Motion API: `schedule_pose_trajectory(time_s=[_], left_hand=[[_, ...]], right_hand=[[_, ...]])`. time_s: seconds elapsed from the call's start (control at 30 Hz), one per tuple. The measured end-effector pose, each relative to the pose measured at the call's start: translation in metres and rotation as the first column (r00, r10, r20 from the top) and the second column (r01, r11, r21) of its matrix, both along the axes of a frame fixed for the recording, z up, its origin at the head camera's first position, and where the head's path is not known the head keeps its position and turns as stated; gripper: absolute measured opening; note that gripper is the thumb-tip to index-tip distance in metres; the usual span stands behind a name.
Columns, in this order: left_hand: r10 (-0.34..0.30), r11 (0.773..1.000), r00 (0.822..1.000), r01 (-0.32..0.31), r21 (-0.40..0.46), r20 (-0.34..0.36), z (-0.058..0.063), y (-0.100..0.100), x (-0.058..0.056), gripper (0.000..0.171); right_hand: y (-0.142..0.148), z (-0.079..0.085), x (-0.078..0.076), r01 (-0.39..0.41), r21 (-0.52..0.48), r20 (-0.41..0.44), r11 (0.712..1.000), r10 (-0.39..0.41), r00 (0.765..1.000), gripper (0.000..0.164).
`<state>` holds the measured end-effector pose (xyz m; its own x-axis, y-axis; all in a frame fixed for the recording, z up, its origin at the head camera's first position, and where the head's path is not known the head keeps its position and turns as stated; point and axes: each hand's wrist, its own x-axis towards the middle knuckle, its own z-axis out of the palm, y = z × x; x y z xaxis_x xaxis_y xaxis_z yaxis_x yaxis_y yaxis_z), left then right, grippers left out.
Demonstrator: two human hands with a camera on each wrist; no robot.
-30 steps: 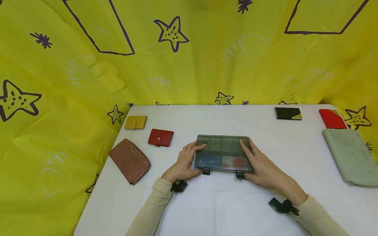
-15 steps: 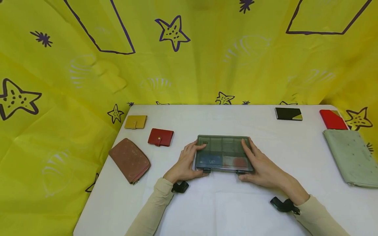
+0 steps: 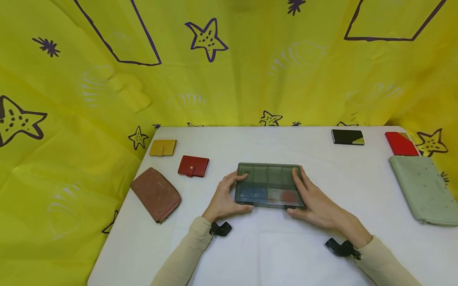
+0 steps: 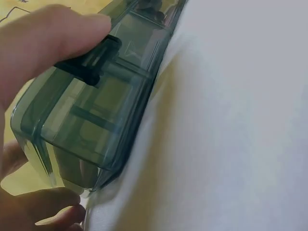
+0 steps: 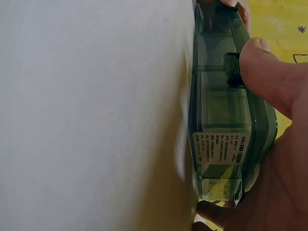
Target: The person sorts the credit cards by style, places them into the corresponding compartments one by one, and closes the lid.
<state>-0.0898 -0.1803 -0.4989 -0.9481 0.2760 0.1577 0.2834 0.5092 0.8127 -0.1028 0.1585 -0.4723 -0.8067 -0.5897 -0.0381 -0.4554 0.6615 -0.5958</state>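
A translucent green plastic compartment box (image 3: 268, 176) lies lid up on the white table in the head view. Through its lid show a blue card marked VIP (image 3: 255, 194) and a red-and-white item (image 3: 287, 195). My left hand (image 3: 226, 198) grips the box's left end, its thumb on a dark latch (image 4: 98, 62) in the left wrist view. On the other end, my right hand (image 3: 318, 204) holds the side, with fingers over the lid's edge and the thumb at the second latch (image 5: 233, 77). A printed label (image 5: 221, 148) shows on the front wall.
Left on the table (image 3: 229, 254) lie a yellow card holder (image 3: 163, 147), a red snap card holder (image 3: 193, 166) and a brown zip wallet (image 3: 156, 194). Toward the right are a black card case (image 3: 347, 137), a red one (image 3: 400, 143) and a pale green pouch (image 3: 422, 188).
The two latches, which hung out from the box's front edge, have swung up against it under my thumbs. The box stays in place.
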Motion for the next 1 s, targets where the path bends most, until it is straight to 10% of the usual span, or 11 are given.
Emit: schedule_pose_trajectory(time_s=[0.77,0.9,1.0], left_hand=[[-0.007,0.999,1.000,0.009,-0.042,0.027,0.007,-0.006,-0.008,0.103],[0.106,0.982,0.989,-0.120,-0.144,-0.099,0.019,-0.027,-0.009,0.102],[0.198,0.929,0.941,-0.270,-0.254,-0.275,0.032,-0.057,-0.013,0.103]], right_hand=[[0.018,0.013,-0.016,0.069,0.028,-0.021,0.997,-0.068,0.997,0.114],[0.054,0.030,-0.026,0.244,0.130,-0.215,0.961,-0.213,0.953,0.113],[0.092,0.047,-0.035,0.401,0.217,-0.332,0.890,-0.319,0.888,0.113]])
